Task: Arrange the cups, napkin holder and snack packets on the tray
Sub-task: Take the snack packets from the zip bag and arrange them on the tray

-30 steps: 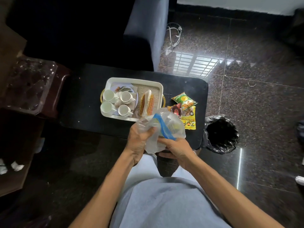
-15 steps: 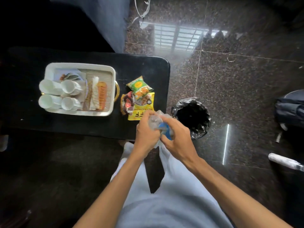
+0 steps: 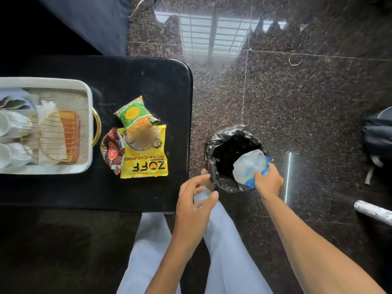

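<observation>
A white tray [image 3: 90, 115] sits on the black table at the left edge of view. On it stand white cups [image 3: 12, 126] and a gold wire napkin holder [image 3: 53, 136] with napkins. Right of the tray lie three snack packets: a green one [image 3: 135, 115], a yellow one [image 3: 148, 164] and a dark red one [image 3: 112, 151]. My right hand [image 3: 268, 183] grips a crumpled clear plastic bag [image 3: 249, 166] with blue trim over the mouth of a bin. My left hand [image 3: 194, 200] hovers with fingers spread at the table's right front corner, holding nothing.
A small bin with a black liner [image 3: 218, 149] stands on the polished granite floor just right of the black table [image 3: 148, 81]. A dark sofa [image 3: 91, 22] is behind the table. A dark bag [image 3: 377, 136] and a white roll [image 3: 373, 211] lie at the far right.
Both hands were crumpling the plastic bag together; now my left hand has let go and my right hand has carried the bag right, over the bin. The view has shifted right.
</observation>
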